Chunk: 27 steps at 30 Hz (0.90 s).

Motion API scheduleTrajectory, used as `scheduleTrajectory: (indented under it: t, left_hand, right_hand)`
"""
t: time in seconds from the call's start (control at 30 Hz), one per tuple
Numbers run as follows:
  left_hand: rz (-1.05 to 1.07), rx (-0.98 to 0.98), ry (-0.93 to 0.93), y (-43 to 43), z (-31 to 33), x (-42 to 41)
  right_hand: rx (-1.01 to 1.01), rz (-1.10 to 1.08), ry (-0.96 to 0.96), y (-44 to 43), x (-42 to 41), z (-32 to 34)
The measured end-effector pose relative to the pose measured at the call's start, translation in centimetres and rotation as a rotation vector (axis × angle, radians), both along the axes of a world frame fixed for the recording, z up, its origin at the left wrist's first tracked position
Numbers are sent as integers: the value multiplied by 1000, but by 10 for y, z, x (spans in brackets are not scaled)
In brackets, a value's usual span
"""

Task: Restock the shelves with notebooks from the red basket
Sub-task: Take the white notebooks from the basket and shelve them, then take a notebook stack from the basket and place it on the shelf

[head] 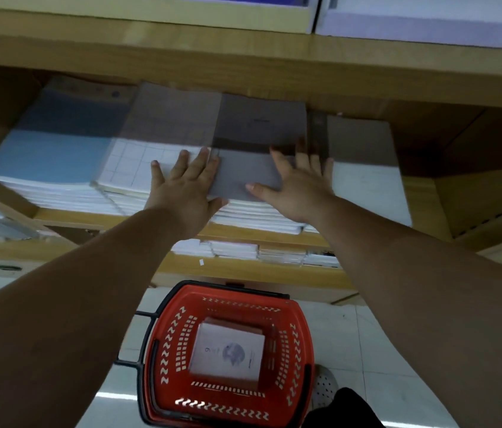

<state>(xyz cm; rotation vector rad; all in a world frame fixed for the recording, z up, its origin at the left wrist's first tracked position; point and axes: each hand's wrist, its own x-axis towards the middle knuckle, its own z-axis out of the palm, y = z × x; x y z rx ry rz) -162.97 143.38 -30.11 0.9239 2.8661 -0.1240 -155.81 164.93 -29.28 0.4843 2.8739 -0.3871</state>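
Observation:
A grey notebook (pixel 243 168) lies on top of a stack on the middle wooden shelf (pixel 95 216). My left hand (pixel 186 193) lies flat with spread fingers on its left edge and the grid-covered stack beside it. My right hand (pixel 299 186) presses flat on its right side, fingers straight. Below on the floor stands the red basket (pixel 228 356), with a pale notebook (pixel 228 350) bearing a globe picture inside it.
Stacks of blue (pixel 52 156), grid (pixel 138 168) and white notebooks (pixel 367 193) fill the same shelf. The upper shelf board (pixel 243 72) hangs close above. A lower shelf holds more white stacks (pixel 259 251). My shoe (pixel 325 387) is right of the basket.

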Motion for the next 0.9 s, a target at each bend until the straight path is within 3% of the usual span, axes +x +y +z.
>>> scheduleTrajectory:
  t: [0.07,0.13,0.23,0.37,0.63,0.77,0.9]
  left_hand:
    - [44,95,62,-5,-3,24]
    - [61,324,94,-20,-13,57]
    - [184,605,93,-55,-45,108]
    - [518,537,-182,-89,-98,158]
    - [1068,324,-476,-82,-186,243]
    - [1225,300,-530,-72,-206,293]
    - [1255,316,-561,-78,-237,317]
  right_hand:
    - [42,-15,196,-14,22,-4]
    - [10,-3,382,-37,53,-15]
    - [-79,81,455,-74,100,-42]
    - [-168,280,354,-93,127,-96]
    - [-209,718,-187,-64,124,-181]
    - [-88,918,-317,-70,120,-202]
    - [-35,960,-349,-95,118,-235]
